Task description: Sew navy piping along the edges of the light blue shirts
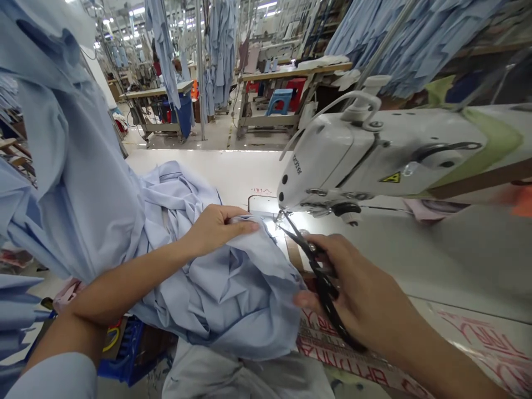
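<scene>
Between the two hands, a bunched light-blue shirt (224, 293) is pressed by the left hand (216, 230), its fingers extended on the cloth. Black-handled scissors (328, 288) are gripped in the closed right hand (357, 285), long axis running up-left, tips just below the sewing machine head (328, 160), nearer the right hand.

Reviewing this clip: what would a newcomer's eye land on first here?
The white industrial sewing machine dominates the right side, with black scissors in the right hand just below its needle area. At centre, the left hand rests on a bunched pale blue shirt, while more blue garments hang at left.
</scene>
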The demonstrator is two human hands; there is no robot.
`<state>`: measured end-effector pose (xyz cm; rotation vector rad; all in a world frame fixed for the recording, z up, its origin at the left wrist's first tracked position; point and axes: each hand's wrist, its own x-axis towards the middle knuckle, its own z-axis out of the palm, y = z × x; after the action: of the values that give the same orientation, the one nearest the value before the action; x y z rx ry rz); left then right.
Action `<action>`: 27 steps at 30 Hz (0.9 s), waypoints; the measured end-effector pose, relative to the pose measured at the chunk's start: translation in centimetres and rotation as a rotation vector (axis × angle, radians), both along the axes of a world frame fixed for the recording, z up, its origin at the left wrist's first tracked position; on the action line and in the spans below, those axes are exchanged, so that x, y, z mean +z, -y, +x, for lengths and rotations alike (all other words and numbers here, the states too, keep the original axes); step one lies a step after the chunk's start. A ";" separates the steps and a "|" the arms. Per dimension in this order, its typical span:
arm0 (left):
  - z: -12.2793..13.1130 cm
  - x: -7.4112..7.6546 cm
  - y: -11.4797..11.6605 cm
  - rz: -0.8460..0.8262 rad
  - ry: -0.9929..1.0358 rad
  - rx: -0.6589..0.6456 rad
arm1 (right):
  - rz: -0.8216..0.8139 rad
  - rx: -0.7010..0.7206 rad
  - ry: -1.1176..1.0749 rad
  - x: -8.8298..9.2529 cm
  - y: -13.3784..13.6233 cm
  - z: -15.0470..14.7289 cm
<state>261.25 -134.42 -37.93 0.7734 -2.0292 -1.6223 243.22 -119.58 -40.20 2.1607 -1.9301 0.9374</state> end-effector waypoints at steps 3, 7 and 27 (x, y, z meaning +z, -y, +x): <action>-0.3 0.4 -0.2 -0.103 0.065 -0.053 | 0.038 0.013 -0.204 -0.1 -0.4 -0.5; -0.9 0.6 -0.5 -0.080 0.077 -0.120 | 0.050 0.013 -0.327 -0.1 -0.1 -0.6; -1.0 0.4 0.3 0.118 0.162 -0.204 | -0.136 0.010 -0.209 1.6 -0.6 -1.3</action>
<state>260.28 -134.72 -37.52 0.7824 -2.2027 -1.8613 241.96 -118.98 -38.60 2.1001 -1.7102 0.7837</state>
